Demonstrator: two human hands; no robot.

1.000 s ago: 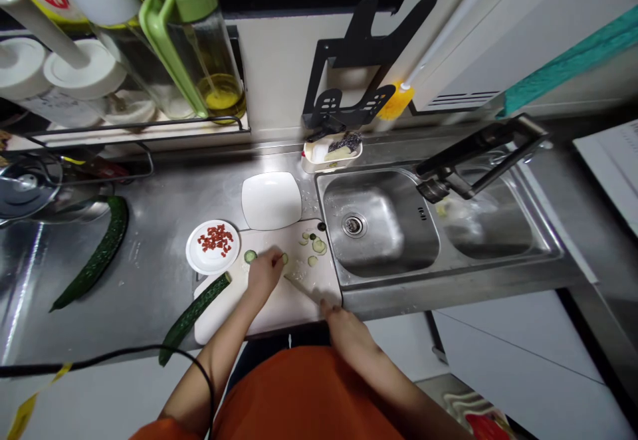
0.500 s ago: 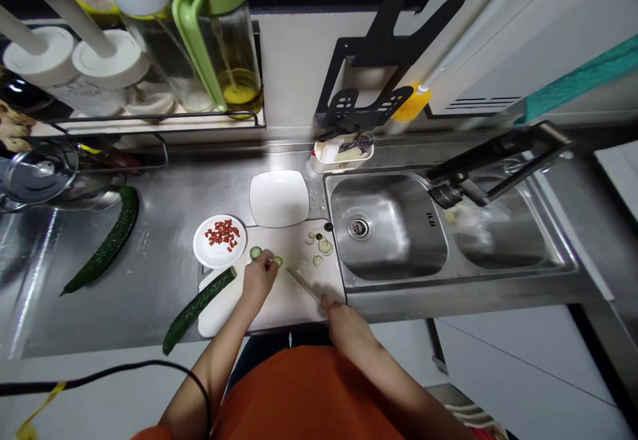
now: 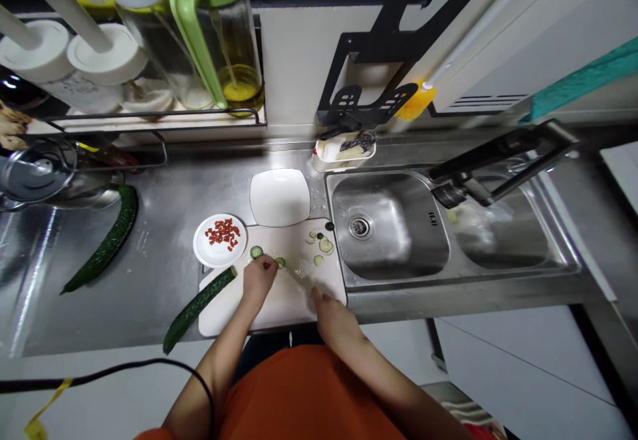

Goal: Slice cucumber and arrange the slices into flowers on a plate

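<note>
My left hand (image 3: pixel 259 280) rests on the white cutting board (image 3: pixel 269 307), its fingers pinching a small cucumber piece (image 3: pixel 280 262). Just beyond those fingers lies another cut cucumber piece (image 3: pixel 256 252). In my right hand (image 3: pixel 333 314) is a knife (image 3: pixel 298 278), its blade faint and pointing toward the piece at my left fingertips. Several thin cucumber slices (image 3: pixel 325 246) lie at the board's far right corner. A long cucumber (image 3: pixel 199 308) with one cut end lies across the board's left edge, beside my left forearm.
Behind the board stand a plate of red diced bits (image 3: pixel 200 244) and a white square plate (image 3: pixel 280 197). A whole cucumber (image 3: pixel 107 247) lies on the steel counter at left. To the right is a double sink (image 3: pixel 393 227) with a black faucet (image 3: pixel 493 161). Bottles (image 3: pixel 236 54) line a rack.
My right hand and the knife have shifted left, closer to my left hand. My left hand stays nearly in place at the cucumber piece.
</note>
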